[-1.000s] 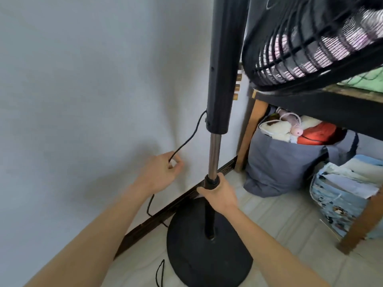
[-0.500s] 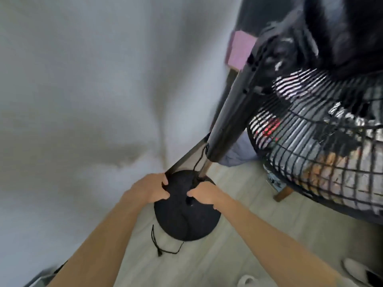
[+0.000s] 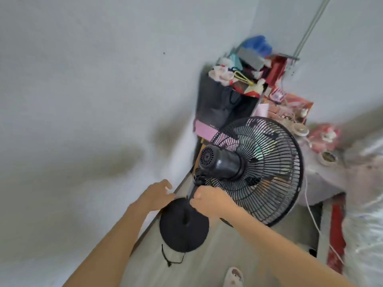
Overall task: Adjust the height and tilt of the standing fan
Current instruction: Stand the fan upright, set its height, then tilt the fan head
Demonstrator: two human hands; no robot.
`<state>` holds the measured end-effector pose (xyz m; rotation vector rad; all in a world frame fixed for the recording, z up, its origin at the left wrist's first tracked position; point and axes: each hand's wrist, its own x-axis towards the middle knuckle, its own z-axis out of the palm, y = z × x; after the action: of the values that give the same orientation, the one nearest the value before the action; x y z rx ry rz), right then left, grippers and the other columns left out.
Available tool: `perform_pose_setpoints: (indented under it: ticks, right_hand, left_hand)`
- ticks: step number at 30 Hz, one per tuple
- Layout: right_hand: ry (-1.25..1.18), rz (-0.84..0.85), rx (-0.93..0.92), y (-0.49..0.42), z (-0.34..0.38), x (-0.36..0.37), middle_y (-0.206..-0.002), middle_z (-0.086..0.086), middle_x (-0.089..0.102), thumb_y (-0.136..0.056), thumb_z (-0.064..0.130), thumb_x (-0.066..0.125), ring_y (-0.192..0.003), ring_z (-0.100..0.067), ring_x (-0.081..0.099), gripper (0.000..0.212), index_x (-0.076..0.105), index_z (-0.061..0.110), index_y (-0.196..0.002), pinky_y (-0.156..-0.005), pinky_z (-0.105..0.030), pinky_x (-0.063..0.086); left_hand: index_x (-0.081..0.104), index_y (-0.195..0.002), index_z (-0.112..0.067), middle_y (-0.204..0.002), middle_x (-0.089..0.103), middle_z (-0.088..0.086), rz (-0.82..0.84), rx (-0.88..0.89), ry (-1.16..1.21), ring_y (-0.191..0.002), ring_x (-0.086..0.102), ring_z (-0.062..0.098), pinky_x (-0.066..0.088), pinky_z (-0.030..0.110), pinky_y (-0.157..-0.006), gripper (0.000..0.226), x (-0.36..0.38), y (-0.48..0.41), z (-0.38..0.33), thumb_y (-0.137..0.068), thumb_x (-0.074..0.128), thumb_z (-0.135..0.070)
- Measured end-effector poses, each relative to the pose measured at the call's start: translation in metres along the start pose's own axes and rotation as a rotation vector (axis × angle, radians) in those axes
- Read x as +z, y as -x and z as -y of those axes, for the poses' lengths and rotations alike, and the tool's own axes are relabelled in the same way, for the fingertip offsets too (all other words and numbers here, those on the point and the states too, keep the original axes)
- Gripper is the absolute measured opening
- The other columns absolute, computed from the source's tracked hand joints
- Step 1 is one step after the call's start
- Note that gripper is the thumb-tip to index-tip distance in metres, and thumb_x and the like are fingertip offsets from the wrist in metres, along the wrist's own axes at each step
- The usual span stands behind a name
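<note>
I look down on the black standing fan. Its motor housing [image 3: 219,162] and round grille [image 3: 261,168] face right, above the round base [image 3: 182,226] on the floor. The pole [image 3: 193,192] is mostly hidden between my hands. My right hand [image 3: 209,198] is curled in a fist around the pole just under the fan's neck. To the left of the pole, my left hand [image 3: 158,193] reaches toward it with loosely extended fingers; it is blurred and appears to hold nothing.
A grey wall runs close along the left. Behind the fan a table [image 3: 323,183] carries a black bag [image 3: 219,104] and clutter. The fan's cord [image 3: 172,258] lies in front of the base, a white cable [image 3: 310,212] hangs by the table, and a slipper [image 3: 233,276] is at the bottom.
The view has risen from low beside the pole to above the fan head. My right hand has moved from the low collar up to just under the neck. My left hand has let go of the cord.
</note>
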<state>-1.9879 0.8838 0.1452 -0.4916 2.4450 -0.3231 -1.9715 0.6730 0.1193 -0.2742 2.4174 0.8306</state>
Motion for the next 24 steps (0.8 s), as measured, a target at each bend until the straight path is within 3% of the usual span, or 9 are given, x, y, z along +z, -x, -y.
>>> perform_pose_setpoints:
  ticks: [2,4,8,11,14,17,19,24]
  right_hand:
    - [-0.047,-0.105,0.003,0.033,-0.002,-0.058,-0.106,-0.004,0.07,-0.093,0.049,0.044,-0.098,-0.029,0.066,0.043,0.063,0.01,-0.097,-0.078,-0.037,0.052]
    - [-0.131,-0.247,0.054,0.056,-0.011,-0.103,-0.112,0.002,0.071,-0.089,0.056,0.047,-0.101,-0.025,0.065,0.044,0.069,0.022,-0.106,-0.085,-0.036,0.052]
    - [-0.308,-0.646,0.174,0.088,-0.058,-0.158,-0.125,0.006,0.066,-0.089,0.054,0.058,-0.116,-0.022,0.059,0.042,0.063,0.029,-0.122,-0.096,-0.036,0.045]
    - [-0.276,-0.855,0.356,0.096,-0.112,-0.169,-0.145,-0.007,0.049,-0.085,0.062,0.06,-0.134,-0.033,0.039,0.063,0.051,0.025,-0.136,-0.106,-0.047,0.036]
    - [-0.521,-0.672,0.467,0.095,-0.161,-0.162,-0.151,-0.011,0.043,-0.074,0.081,0.061,-0.138,-0.036,0.039,0.099,0.037,0.02,-0.148,-0.113,-0.053,0.035]
    - [-0.948,-0.479,0.376,0.09,-0.188,-0.155,-0.132,0.0,0.061,-0.057,0.08,0.072,-0.117,-0.02,0.062,0.118,0.034,0.016,-0.149,-0.096,-0.041,0.052]
    - [-0.961,-0.464,0.339,0.087,-0.192,-0.148,-0.12,0.009,0.063,-0.057,0.073,0.08,-0.103,-0.011,0.065,0.114,0.034,0.02,-0.147,-0.083,-0.029,0.054]
    - [-0.818,-0.499,0.495,0.085,-0.192,-0.131,-0.125,-0.006,0.06,-0.064,0.065,0.081,-0.101,-0.027,0.058,0.108,0.028,0.017,-0.144,-0.083,-0.038,0.047]
  left_hand:
    - [0.051,-0.134,-0.021,-0.138,0.057,0.007,-0.057,0.048,0.064,-0.122,0.055,0.027,0.043,0.033,-0.099,0.037,-0.021,0.01,-0.044,-0.102,0.055,-0.04]
    - [0.05,-0.137,-0.022,-0.14,0.056,0.009,-0.126,0.081,0.178,-0.123,0.055,0.027,0.042,0.032,-0.096,0.043,-0.031,0.015,-0.082,-0.101,0.055,-0.045]
    - [0.044,-0.142,-0.026,-0.142,0.051,0.012,-0.233,0.087,0.355,-0.119,0.055,0.027,0.043,0.034,-0.095,0.061,-0.032,0.014,-0.145,-0.094,0.057,-0.061]
    - [0.034,-0.148,-0.031,-0.144,0.046,0.017,-0.228,0.021,0.372,-0.12,0.057,0.036,0.052,0.046,-0.098,0.075,-0.02,0.007,-0.176,-0.089,0.059,-0.069]
    - [0.022,-0.156,-0.034,-0.154,0.036,0.019,-0.171,-0.08,0.434,-0.132,0.049,0.043,0.048,0.054,-0.105,0.088,-0.001,-0.003,-0.194,-0.086,0.058,-0.074]
    - [0.023,-0.154,-0.035,-0.15,0.037,0.021,-0.221,-0.148,0.449,-0.131,0.049,0.045,0.048,0.052,-0.108,0.087,0.012,-0.014,-0.207,-0.085,0.061,-0.072]
    - [0.031,-0.147,-0.035,-0.139,0.044,0.019,-0.271,-0.165,0.409,-0.12,0.055,0.043,0.054,0.052,-0.1,0.079,0.012,-0.02,-0.213,-0.084,0.065,-0.068]
    - [0.053,-0.128,-0.035,-0.127,0.054,0.003,-0.232,-0.098,0.377,-0.1,0.061,0.029,0.066,0.042,-0.067,0.065,-0.005,-0.036,-0.211,-0.074,0.078,-0.06]
